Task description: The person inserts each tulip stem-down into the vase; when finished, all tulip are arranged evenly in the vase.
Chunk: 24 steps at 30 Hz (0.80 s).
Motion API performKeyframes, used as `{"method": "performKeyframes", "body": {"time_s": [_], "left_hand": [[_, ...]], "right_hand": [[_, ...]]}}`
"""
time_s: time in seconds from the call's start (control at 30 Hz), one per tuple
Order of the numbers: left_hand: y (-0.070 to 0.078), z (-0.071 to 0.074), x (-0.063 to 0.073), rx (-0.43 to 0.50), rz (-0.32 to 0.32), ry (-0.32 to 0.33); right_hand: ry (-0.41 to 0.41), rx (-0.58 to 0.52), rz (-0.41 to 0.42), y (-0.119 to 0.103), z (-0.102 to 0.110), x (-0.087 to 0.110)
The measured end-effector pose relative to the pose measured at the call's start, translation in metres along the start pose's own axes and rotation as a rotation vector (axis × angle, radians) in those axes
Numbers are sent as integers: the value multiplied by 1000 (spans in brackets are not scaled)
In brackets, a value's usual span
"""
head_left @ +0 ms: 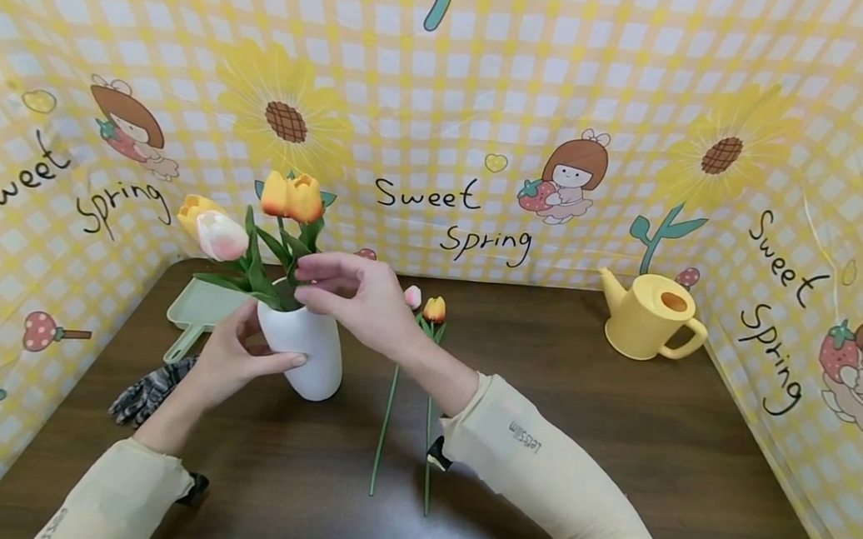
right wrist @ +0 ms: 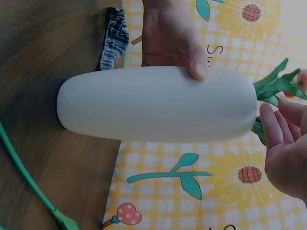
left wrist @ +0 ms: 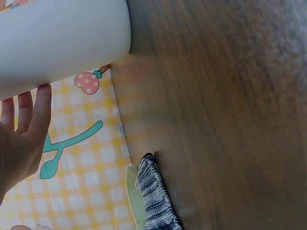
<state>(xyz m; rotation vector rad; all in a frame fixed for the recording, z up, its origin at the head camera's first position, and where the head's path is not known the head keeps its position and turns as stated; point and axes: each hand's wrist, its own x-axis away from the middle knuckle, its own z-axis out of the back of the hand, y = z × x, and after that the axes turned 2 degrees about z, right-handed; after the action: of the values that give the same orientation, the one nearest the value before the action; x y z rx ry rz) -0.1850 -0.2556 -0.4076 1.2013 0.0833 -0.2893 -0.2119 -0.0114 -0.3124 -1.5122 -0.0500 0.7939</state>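
Observation:
A white vase [head_left: 319, 366] stands on the brown table, and my left hand [head_left: 226, 355] grips its side, thumb on the front and fingers behind. Out of its mouth rise artificial tulips: two orange-yellow blooms [head_left: 292, 196] upright, a white-pink bloom [head_left: 222, 236] and a yellow bloom [head_left: 192, 208] leaning left. My right hand [head_left: 369, 303] is at the vase mouth beside the green leaves [right wrist: 273, 87], its fingers extended toward them with the thumb apart below. In the right wrist view the fingertips lie right at the rim. The lower stems are hidden inside the vase.
Two more tulips, one pink [head_left: 413, 297] and one orange [head_left: 434, 309], lie on the table right of the vase. A yellow watering can [head_left: 642, 322] stands at the back right. Left of the vase are a pale green dustpan [head_left: 199, 307] and a dark knitted glove [head_left: 152, 389].

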Motion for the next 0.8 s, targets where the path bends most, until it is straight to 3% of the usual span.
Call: {"method": "performKeyframes", "body": {"time_s": [0.27,0.47,0.8], "left_hand": [[2,-1,0,-29,17,22],[3,0,2,-40,27,36],[0,-1,-1,27,-19,6]], "right_hand": [[41,-178,-84,2,26,16],[45,-112,-174,16,55,33],[-10,16,-425,61,98,70]]}}
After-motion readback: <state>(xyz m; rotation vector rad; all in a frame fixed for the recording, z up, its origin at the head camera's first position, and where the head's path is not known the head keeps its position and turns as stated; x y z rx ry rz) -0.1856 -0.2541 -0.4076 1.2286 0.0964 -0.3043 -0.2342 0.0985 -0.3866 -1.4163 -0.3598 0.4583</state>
